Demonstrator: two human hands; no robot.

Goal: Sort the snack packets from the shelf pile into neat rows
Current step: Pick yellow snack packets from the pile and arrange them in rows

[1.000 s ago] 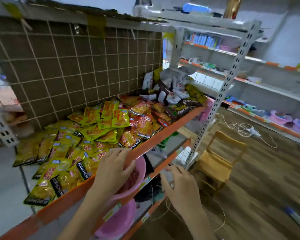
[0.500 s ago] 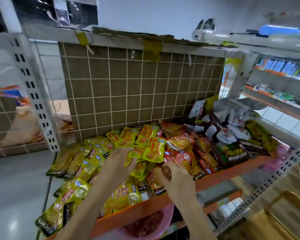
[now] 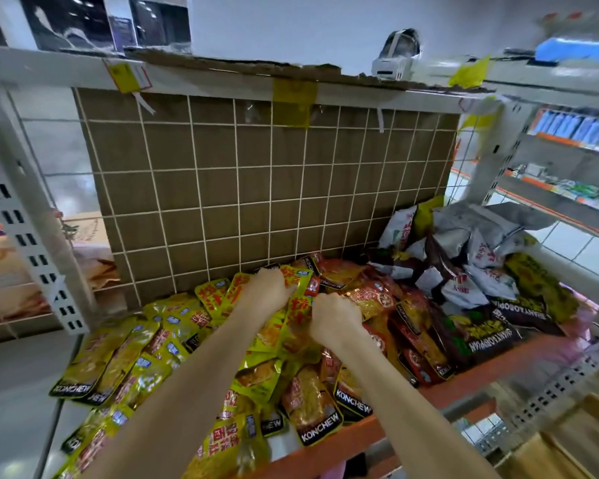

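A loose pile of snack packets covers the orange-edged shelf (image 3: 464,378). Yellow-green packets (image 3: 118,361) lie at the left and middle, red-orange ones (image 3: 370,295) in the middle, silver and dark packets (image 3: 471,271) at the right. My left hand (image 3: 267,288) reaches to the back of the pile, its fingers curled on a yellow-green packet (image 3: 300,280) near the grid. My right hand (image 3: 332,316) is beside it, fingers curled round the edge of another yellow-green packet (image 3: 296,312) in the middle.
A brown board with a white wire grid (image 3: 256,188) closes the back of the shelf. White slotted uprights (image 3: 28,236) stand at both sides. More shelving (image 3: 564,188) with goods runs along the right. A wooden chair (image 3: 567,440) sits below right.
Both hands rose from the shelf's front edge and the pink bowl below, then reached deeper into the pile. The view tilted up and left toward the shelf.
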